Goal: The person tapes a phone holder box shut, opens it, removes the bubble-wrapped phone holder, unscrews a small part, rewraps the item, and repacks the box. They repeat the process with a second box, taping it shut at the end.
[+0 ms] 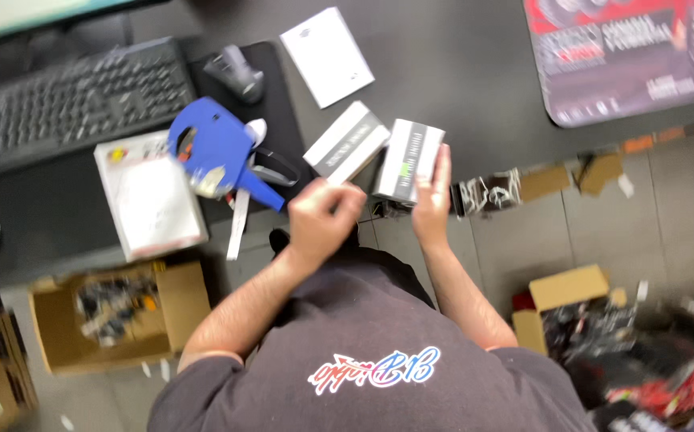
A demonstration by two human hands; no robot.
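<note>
Smooth cardboard box (408,159), glossy blue plastic label gun (217,152), matt black desk (443,72).

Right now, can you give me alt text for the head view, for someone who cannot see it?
A person's left hand and right hand each hold a small grey and white box, left box and right box, at the edge of a dark desk. A blue label gun, keyboard and mouse lie on the desk.

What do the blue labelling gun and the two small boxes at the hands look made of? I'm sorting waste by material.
The blue hand-held labelling gun looks like moulded plastic: even colour, rounded glossy shell. The grey-and-white box by the left hand and the white box with dark panels against the right hand look like printed cardboard, with sharp folded edges, though blur leaves the finish unclear.
</note>
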